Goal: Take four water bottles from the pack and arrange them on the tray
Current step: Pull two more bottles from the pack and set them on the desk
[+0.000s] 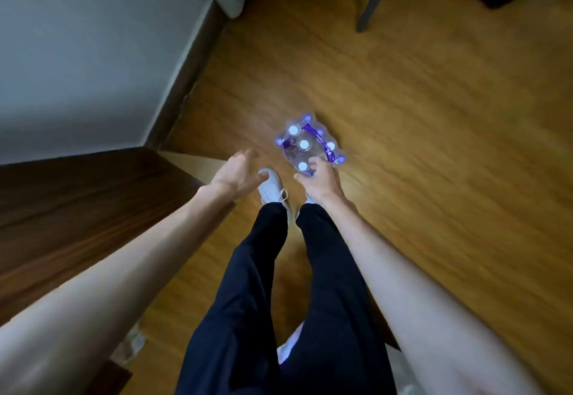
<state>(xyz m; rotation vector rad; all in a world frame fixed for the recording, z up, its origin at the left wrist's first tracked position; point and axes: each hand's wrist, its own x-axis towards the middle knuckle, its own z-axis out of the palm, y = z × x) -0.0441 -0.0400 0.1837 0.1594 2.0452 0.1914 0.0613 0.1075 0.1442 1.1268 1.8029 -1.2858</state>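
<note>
Both your hands reach down: right hand (321, 179) seemingly gripping the bottle pack (307, 141), left hand (237, 174) spread open, empty.

I saw bare forearms with no sleeves above the left hand (237, 174) and right hand (321, 177), dark navy trousers (279, 286), and white laced sneakers (271, 186).

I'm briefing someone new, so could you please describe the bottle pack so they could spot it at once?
Look at the wooden floor, just ahead of the person's white shoe. The pack stands there, with the right hand at its near edge. It is the only clear plastic bundle there, showing white caps and a purple strap.
</note>
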